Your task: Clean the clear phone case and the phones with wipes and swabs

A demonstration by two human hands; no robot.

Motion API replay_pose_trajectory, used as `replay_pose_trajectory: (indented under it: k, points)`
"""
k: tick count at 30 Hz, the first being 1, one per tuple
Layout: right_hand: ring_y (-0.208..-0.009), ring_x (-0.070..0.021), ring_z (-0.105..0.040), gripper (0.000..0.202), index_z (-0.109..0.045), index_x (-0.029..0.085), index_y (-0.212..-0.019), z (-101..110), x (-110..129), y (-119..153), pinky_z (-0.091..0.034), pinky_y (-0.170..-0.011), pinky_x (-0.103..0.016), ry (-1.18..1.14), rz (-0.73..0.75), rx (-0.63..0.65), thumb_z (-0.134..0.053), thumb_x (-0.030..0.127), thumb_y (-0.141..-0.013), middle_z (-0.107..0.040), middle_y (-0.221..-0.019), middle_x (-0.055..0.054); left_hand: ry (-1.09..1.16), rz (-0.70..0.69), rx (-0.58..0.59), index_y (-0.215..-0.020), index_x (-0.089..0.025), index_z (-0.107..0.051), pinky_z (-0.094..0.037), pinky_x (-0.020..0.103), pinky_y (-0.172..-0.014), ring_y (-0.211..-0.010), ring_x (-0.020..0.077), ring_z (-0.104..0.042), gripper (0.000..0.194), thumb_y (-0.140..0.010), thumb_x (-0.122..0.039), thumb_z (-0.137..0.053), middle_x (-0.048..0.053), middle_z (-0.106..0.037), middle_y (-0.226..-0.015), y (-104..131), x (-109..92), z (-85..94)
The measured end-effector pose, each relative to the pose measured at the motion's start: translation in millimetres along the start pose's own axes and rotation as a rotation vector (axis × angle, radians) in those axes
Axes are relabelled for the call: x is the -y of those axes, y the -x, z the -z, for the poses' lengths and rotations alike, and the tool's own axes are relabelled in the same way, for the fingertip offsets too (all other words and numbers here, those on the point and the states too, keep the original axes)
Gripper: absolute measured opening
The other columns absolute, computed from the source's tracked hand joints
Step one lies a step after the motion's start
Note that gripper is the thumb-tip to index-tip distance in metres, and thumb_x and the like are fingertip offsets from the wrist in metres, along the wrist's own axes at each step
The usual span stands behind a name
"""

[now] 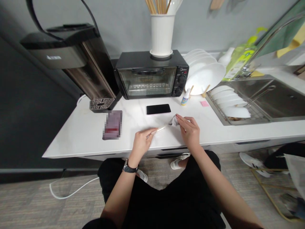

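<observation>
Over the front of the white counter, my left hand [142, 140] is closed on one end of a thin, see-through item [162, 128]. It slants up to the right; its exact kind is too small to tell. My right hand [190, 130] pinches a light grey cloth [174, 120] around the item's other end, hiding that end. Just behind my hands, a black-screened phone [158, 109] lies flat. A small white spray bottle [185, 97] stands upright to the phone's right, and a pink square [204, 103] lies beyond it.
A blurred purple object [112, 125] lies left, before a black water dispenser [100, 76]. A toaster oven [147, 84] carries a white utensil holder [162, 35]. White plates [206, 78] stand beside the oven. Bowls [228, 98] sit in the sink [281, 105] at right.
</observation>
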State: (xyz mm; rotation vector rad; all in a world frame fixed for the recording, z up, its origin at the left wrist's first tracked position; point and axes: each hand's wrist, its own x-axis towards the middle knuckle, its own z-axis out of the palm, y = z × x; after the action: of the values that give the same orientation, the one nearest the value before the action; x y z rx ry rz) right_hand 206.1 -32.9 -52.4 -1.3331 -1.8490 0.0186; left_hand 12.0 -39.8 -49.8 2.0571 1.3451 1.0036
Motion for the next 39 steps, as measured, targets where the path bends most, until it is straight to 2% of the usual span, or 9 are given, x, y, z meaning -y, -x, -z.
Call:
replay_pose_trajectory:
  k: [6, 10, 13, 18, 25, 28, 31, 35, 39]
  points:
    - [-0.093, -0.015, -0.037, 0.035, -0.042, 0.02, -0.106, -12.8, 23.6, 4.7, -0.037, -0.082, -0.031, 0.008, -0.035, 0.027, -0.032, 0.008, -0.075, -0.037, -0.114, 0.0, -0.01, -0.014, 0.014, -0.091, -0.018, -0.053, -0.041, 0.024, -0.071, -0.082, 0.0147, -0.052, 0.025, -0.074, -0.018, -0.035, 0.0, -0.056, -0.092, 0.4, 1.8, 0.1]
    - [-0.094, -0.0156, -0.039, 0.039, -0.035, 0.025, -0.111, -24.7, 52.8, 14.3, -0.039, -0.08, -0.031, -0.025, 0.052, 0.13, -0.033, 0.01, -0.075, -0.034, -0.115, 0.004, -0.103, 0.0, -0.008, -0.081, -0.022, -0.057, -0.043, 0.023, -0.064, -0.074, 0.0156, -0.054, 0.022, -0.071, -0.016, -0.039, -0.001, -0.06, -0.078, 1.2, 7.5, 0.2]
    - [-0.095, -0.0155, -0.04, 0.041, -0.029, 0.029, -0.113, -27.1, 65.8, 20.3, -0.04, -0.081, -0.03, -0.063, 0.141, 0.208, -0.034, 0.014, -0.075, -0.032, -0.116, 0.008, -0.11, -0.027, 0.008, -0.085, -0.024, -0.055, -0.043, 0.025, -0.069, -0.081, 0.0162, -0.052, 0.025, -0.07, -0.012, -0.039, -0.001, -0.059, -0.082, 1.2, 7.0, 1.6]
    - [-0.092, -0.0152, -0.043, 0.043, -0.028, 0.033, -0.112, -14.7, 54.9, 22.1, -0.044, -0.077, -0.028, -0.118, 0.192, 0.263, -0.035, 0.014, -0.075, -0.036, -0.113, 0.009, -0.091, -0.055, 0.052, -0.094, -0.024, -0.051, -0.042, 0.027, -0.073, -0.085, 0.0159, -0.051, 0.031, -0.071, -0.01, -0.036, 0.001, -0.056, -0.091, 0.7, 0.9, 2.1]
    - [-0.093, -0.0151, -0.04, 0.034, -0.042, 0.024, -0.105, 3.2, 8.7, 7.9, -0.04, -0.079, -0.032, -0.029, 0.047, 0.075, -0.035, 0.01, -0.075, -0.042, -0.11, 0.001, -0.015, -0.015, 0.044, -0.093, -0.02, -0.052, -0.04, 0.026, -0.075, -0.084, 0.0148, -0.051, 0.025, -0.074, -0.016, -0.036, 0.0, -0.055, -0.094, -0.6, 1.4, -1.6]
    - [-0.092, -0.0147, -0.037, 0.033, -0.044, 0.021, -0.104, 2.3, 0.6, 0.8, -0.037, -0.08, -0.031, -0.012, -0.005, 0.042, -0.033, 0.009, -0.075, -0.041, -0.111, 0.0, -0.024, -0.006, 0.023, -0.091, -0.022, -0.053, -0.041, 0.025, -0.073, -0.082, 0.0141, -0.052, 0.024, -0.074, -0.018, -0.036, -0.001, -0.056, -0.092, -0.5, 0.9, -2.2]
    - [-0.091, -0.0147, -0.037, 0.034, -0.041, 0.019, -0.106, -4.5, 6.6, -3.9, -0.035, -0.081, -0.03, -0.012, -0.045, 0.024, -0.032, 0.009, -0.075, -0.039, -0.112, -0.001, -0.039, -0.003, 0.009, -0.09, -0.024, -0.052, -0.041, 0.024, -0.071, -0.08, 0.0133, -0.052, 0.024, -0.074, -0.019, -0.035, -0.002, -0.056, -0.091, -0.1, 1.4, -2.4]
    - [-0.091, -0.0162, -0.038, 0.036, -0.039, 0.018, -0.109, -20.2, 30.8, -3.5, -0.036, -0.08, -0.033, -0.042, -0.043, 0.025, -0.032, 0.008, -0.074, -0.039, -0.113, -0.002, -0.132, -0.009, -0.008, -0.091, -0.023, -0.051, -0.041, 0.023, -0.068, -0.077, 0.0121, -0.053, 0.024, -0.074, -0.02, -0.035, -0.002, -0.057, -0.089, 1.0, 6.6, -1.8]
    - [-0.093, -0.0164, -0.039, 0.038, -0.036, 0.025, -0.11, -32.9, 58.8, 6.1, -0.039, -0.079, -0.033, -0.091, 0.068, 0.117, -0.033, 0.011, -0.075, -0.038, -0.113, 0.004, -0.215, 0.002, -0.015, -0.071, -0.016, -0.057, -0.041, 0.024, -0.056, -0.06, 0.014, -0.053, 0.019, -0.071, -0.018, -0.037, 0.002, -0.059, -0.065, 2.5, 14.7, 0.2]
